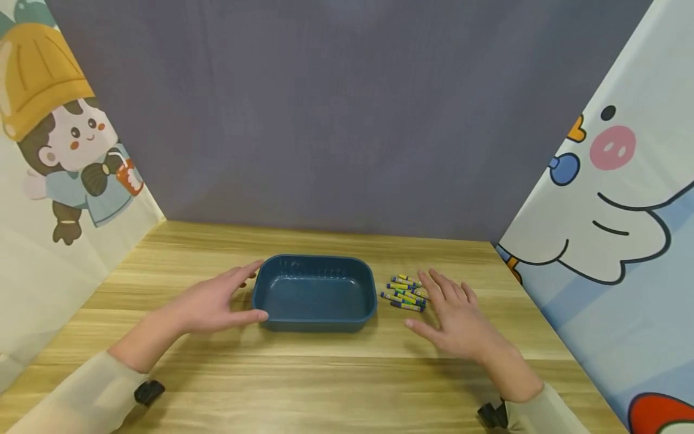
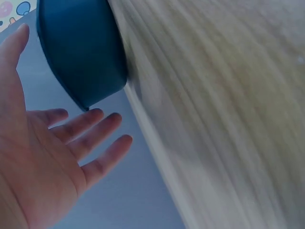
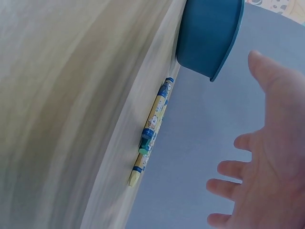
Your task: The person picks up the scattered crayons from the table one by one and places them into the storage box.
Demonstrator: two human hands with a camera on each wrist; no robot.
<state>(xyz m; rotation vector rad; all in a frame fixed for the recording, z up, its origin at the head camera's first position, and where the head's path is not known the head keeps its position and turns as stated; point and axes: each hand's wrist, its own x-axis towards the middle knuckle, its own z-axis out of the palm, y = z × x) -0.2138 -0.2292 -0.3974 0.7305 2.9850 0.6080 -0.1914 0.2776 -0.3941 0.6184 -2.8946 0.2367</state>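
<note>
One blue rectangular plastic tray [image 1: 314, 326], set upright on the table [image 1: 325, 386], presumably so its open top stays accessible; left hand [image 1: 217, 301] spread at its left end, contact unclear. Several paper-wrapped crayons [image 1: 406, 298], loosely clustered beside its right end, apparently for easy reach; right hand [image 1: 458, 322] near them, fingers extended, holding nothing.
</note>
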